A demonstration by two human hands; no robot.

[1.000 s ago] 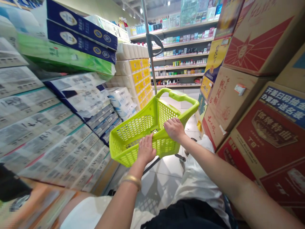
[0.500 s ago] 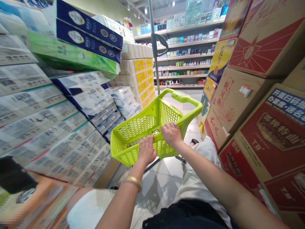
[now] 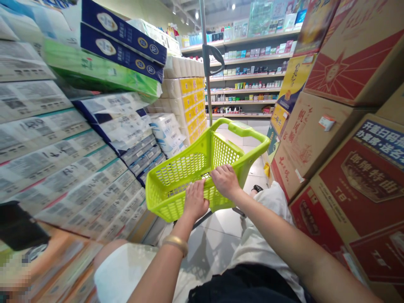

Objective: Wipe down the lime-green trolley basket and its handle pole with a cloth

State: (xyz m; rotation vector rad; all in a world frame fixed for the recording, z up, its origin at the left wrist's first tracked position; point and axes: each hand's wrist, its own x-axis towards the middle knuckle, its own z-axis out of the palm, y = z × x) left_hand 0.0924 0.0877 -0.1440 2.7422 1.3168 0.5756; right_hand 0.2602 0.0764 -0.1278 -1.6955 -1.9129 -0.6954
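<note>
That shopping basket (image 3: 176,172) is glossy lime-green molded plastic, pretty smooth. The toilet paper packs (image 3: 116,122) are in thin shiny plastic film, the cartons (image 3: 312,143) are matt brown cardboard, the pole (image 3: 207,92) looks like plain metal, and the floor tiles (image 3: 217,223) are smooth and polished.

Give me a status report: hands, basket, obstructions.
Left hand and right hand on near rim of lime-green plastic mesh basket. White plastic-wrapped tissue packs stacked left, brown cardboard cartons stacked right, flanking the aisle.
</note>
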